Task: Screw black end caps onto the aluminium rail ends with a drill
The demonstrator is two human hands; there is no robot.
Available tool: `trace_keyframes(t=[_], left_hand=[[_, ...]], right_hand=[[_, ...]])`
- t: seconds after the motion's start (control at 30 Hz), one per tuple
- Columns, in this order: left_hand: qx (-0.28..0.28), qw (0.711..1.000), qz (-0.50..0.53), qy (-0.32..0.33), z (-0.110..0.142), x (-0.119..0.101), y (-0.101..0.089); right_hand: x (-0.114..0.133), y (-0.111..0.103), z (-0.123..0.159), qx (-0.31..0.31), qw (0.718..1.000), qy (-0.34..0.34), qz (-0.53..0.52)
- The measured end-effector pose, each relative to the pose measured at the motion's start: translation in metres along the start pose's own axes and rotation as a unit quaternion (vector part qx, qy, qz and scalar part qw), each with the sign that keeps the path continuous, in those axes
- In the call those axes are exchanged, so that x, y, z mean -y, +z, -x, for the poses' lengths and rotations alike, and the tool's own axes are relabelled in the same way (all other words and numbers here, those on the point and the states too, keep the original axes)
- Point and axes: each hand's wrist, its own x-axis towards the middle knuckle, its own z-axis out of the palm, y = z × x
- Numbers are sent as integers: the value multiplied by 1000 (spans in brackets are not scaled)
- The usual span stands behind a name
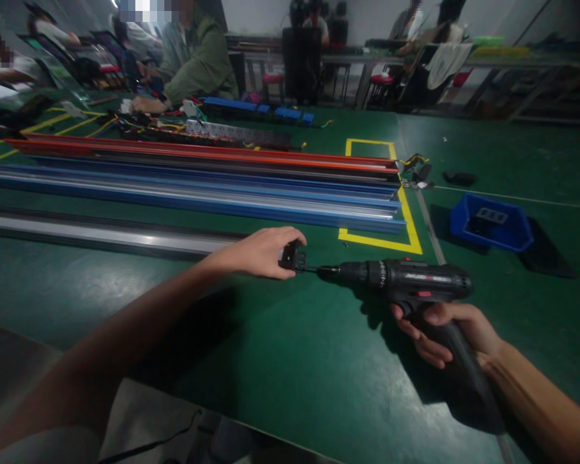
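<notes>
My left hand (263,252) is closed round the right end of a long dark and silver metal profile (149,240) lying along the green table. A small black end cap (298,259) shows at that end, just past my fingertips. In my right hand (444,328) is a black cordless drill (415,280), lying on its side and pointing left, my fingers wrapped about its handle near the trigger. Its long thin bit (312,269) reaches the end cap. Whether a screw sits at the tip is too small to tell.
Blue profiles (270,205) and orange profiles (212,151) lie behind, their ends inside a yellow taped outline (381,243). A blue tray (490,222) stands at right on the table (309,361). Across the table, a person in a green sleeve (200,67) works beside wired parts (241,134).
</notes>
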Motion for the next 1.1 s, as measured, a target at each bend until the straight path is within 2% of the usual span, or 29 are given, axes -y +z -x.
trace_keyframes(t=[0.47, 1.1], left_hand=[[0, 1000, -13, -1, 0, 1, 2], [0, 1000, -13, 1, 0, 2, 2]], right_hand=[[-1, 2, 0, 12, 1000, -2, 9], [0, 2, 0, -7, 1000, 4, 19]])
